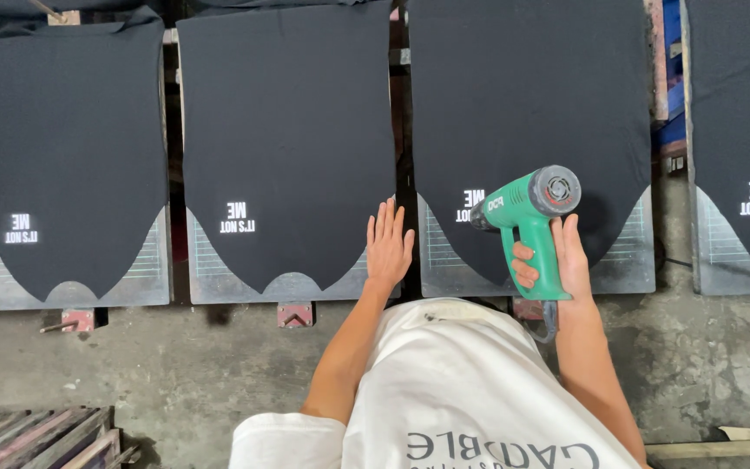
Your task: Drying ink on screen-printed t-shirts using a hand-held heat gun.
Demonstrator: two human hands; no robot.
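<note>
Four black printed garments (288, 130) on platens (622, 274), side by side. Right hand (557, 260): fingers wrapped tight around handle of green heat gun (527, 217), above third garment. Left hand (388, 247): fingers spread flat on second garment's lower right edge.

My right hand (557, 260) wraps the green heat gun (527, 217), so most of the grip is hidden under my fingers; the cord end drops behind my shirt (453, 382). Its nozzle aims away from me, tip not visible. Left hand (388, 247) lies flat on a black shirt (288, 130), covering that bit of cloth and pallet edge. Far right of my right hand, another black shirt (744, 122) is cut off by the frame edge, pallet too. Far left of my left hand, the board (71, 287) edge is cut. Tops of all shirts run out of frame. White prints too small/mirrored to make out. Wooden slats (36, 434) bottom-left cut off
</note>
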